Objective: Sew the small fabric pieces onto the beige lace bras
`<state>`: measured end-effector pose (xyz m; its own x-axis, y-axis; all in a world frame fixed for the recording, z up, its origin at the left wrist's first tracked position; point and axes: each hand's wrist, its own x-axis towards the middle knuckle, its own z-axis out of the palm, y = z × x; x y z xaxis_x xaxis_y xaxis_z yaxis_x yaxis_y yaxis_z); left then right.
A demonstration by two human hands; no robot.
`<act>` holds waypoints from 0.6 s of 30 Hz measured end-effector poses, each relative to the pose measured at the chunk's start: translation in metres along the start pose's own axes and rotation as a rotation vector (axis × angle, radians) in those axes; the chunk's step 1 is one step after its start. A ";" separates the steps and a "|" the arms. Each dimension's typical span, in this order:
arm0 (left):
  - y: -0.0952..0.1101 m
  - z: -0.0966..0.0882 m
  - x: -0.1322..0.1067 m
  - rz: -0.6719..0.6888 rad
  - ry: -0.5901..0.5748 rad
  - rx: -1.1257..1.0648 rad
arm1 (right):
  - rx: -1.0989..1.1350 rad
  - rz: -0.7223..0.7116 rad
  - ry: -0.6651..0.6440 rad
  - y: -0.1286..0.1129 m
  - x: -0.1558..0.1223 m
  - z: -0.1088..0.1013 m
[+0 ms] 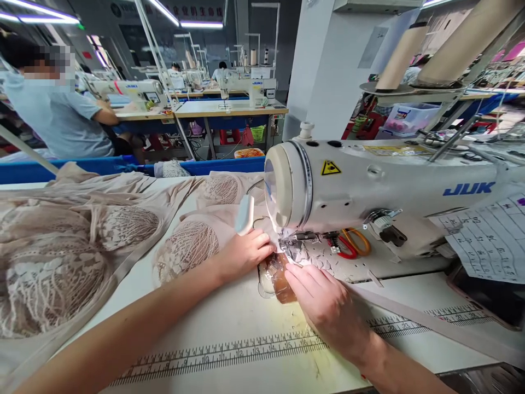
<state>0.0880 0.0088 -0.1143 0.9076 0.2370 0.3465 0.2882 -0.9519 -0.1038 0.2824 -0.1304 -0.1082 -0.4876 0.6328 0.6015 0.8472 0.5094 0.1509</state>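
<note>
Over my feed, lace [188, 249] lay bunched on the surface [229, 323], seemingly kept within reach; my left hand [248, 253] bent over its edge, grip hidden, perhaps flattening it by the foot [287, 245]; my right hand [320, 295] pinched the strap [410, 312], apparently guiding it, its tail trailing right

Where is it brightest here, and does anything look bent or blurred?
Head view: ceiling tubes glare, and a white glow lies by the machine near the left hand; head view, top right: the spools look stretched and tilted; head view, left: pixels mask part of a co-worker.
</note>
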 end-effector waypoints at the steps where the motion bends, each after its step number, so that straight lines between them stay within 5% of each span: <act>1: -0.002 0.001 0.000 -0.011 -0.010 0.006 | 0.005 0.000 -0.001 0.000 0.000 0.000; 8: -0.007 0.001 0.008 -0.067 -0.034 0.046 | 0.024 -0.001 0.024 0.001 -0.001 0.001; 13: 0.023 -0.034 0.001 -0.210 0.031 0.027 | 0.021 -0.027 0.015 0.002 -0.003 0.000; 18: 0.039 -0.053 -0.031 -0.457 -0.223 0.101 | 0.081 -0.030 0.019 0.001 -0.004 0.001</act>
<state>0.0549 -0.0462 -0.0797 0.7223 0.6700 0.1715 0.6882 -0.7209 -0.0818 0.2845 -0.1315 -0.1114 -0.5080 0.6054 0.6128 0.8118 0.5744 0.1054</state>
